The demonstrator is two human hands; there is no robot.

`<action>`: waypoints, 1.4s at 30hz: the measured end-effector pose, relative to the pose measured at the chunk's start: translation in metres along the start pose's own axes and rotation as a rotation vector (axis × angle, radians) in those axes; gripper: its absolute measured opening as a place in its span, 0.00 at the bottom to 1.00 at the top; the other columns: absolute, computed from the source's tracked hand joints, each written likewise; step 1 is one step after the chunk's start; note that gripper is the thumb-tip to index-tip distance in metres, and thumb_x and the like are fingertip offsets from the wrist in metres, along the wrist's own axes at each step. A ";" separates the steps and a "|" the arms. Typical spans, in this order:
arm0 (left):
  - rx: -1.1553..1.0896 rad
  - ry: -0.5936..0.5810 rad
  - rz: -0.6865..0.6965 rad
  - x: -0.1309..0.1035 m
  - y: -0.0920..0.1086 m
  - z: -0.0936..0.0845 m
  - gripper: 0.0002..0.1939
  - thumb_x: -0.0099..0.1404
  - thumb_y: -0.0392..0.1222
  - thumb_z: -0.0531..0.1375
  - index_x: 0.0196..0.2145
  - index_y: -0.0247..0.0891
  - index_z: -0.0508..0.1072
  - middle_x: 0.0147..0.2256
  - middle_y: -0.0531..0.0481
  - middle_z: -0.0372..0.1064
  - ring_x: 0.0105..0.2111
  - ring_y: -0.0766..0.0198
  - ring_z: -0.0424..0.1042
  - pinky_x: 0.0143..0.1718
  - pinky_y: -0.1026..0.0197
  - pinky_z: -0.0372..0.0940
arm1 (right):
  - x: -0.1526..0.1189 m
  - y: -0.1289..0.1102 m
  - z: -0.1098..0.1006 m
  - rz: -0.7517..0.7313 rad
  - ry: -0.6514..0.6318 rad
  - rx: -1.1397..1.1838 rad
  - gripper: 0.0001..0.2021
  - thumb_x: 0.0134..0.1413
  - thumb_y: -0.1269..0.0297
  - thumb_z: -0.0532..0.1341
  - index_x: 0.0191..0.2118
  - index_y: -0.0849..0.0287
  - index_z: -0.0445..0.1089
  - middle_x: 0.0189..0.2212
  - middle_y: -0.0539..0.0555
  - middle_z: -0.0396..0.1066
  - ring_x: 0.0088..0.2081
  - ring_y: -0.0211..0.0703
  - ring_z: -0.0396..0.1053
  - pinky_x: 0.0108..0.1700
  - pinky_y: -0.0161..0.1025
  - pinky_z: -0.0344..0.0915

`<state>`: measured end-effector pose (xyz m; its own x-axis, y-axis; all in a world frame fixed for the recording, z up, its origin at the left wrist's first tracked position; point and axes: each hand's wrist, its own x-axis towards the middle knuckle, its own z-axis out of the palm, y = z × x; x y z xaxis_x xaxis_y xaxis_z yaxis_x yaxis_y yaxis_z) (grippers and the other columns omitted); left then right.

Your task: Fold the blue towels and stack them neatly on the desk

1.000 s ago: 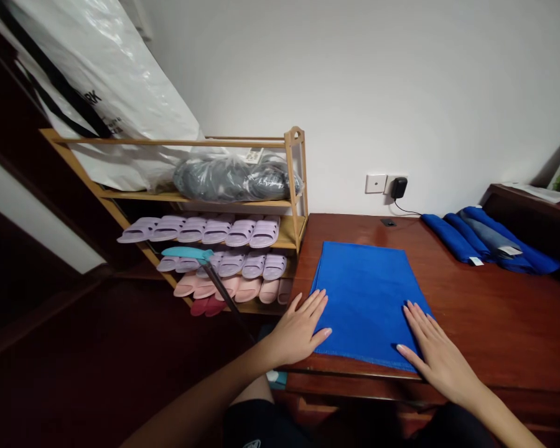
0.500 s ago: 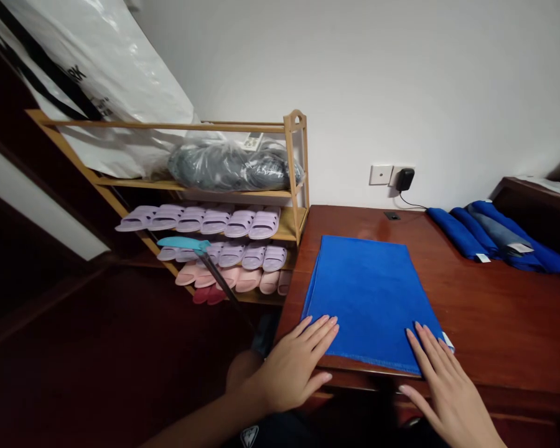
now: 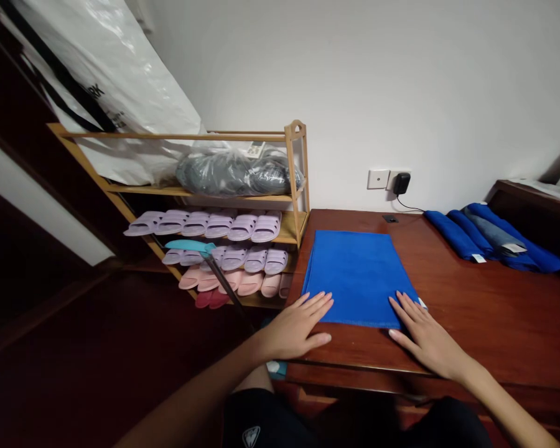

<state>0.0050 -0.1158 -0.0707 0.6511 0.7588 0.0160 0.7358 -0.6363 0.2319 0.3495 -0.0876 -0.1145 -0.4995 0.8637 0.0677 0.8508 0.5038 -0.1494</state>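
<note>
A folded blue cloth (image 3: pixel 354 274) lies flat on the reddish-brown wooden table (image 3: pixel 485 323), its layers showing along the left side. My left hand (image 3: pixel 301 323) rests on the cloth's near left corner, palm down, with fingers stretched out and the thumb on the wood. On the near right corner lies my right hand (image 3: pixel 422 333), also flat with its fingers apart. A small white label peeks out beside the right fingers at the cloth's edge. Neither hand grips anything.
Several rolled cloths (image 3: pixel 466 236), mostly blue and one greyish, lie at the table's back right. A black plug adapter (image 3: pixel 402 183) sits in the wall socket. Left of the table stands a wooden shoe rack (image 3: pixel 296 186) with slippers (image 3: pixel 242 225), a plastic-wrapped bundle and a large white bag (image 3: pixel 135 81).
Both hands and the blue cloth have slid away from me across the table. A strip of bare wood now shows between the cloth and the front edge.
</note>
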 end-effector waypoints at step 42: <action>0.039 0.011 -0.168 0.090 -0.100 0.001 0.35 0.70 0.61 0.38 0.67 0.38 0.43 0.67 0.45 0.35 0.66 0.57 0.36 0.63 0.50 0.34 | 0.146 0.003 0.012 0.070 -0.035 0.011 0.49 0.52 0.30 0.34 0.67 0.67 0.43 0.67 0.64 0.37 0.67 0.57 0.31 0.66 0.50 0.37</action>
<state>-0.0104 0.0161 -0.0932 0.5161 0.8565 -0.0093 0.8411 -0.5047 0.1945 0.2766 0.0398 -0.1170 -0.4443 0.8956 0.0225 0.8821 0.4417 -0.1635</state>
